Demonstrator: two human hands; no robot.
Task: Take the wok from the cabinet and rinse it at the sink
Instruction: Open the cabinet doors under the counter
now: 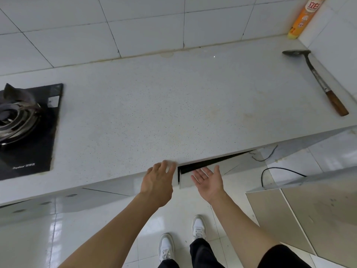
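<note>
Both hands empty, fingers loose: left hand [157,180] at the counter [154,105] edge, right hand [209,179] palm-up just beside the cabinet door [210,167], which stands slightly ajar. Wok not visible; I judge it lies below and ahead, behind that door. Right grip nearer the opening.

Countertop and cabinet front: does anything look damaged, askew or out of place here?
A loose black cable and a thin wire dangle below the countertop beside the cabinet door, which stands slightly ajar. The spatula lies directly on the counter.
</note>
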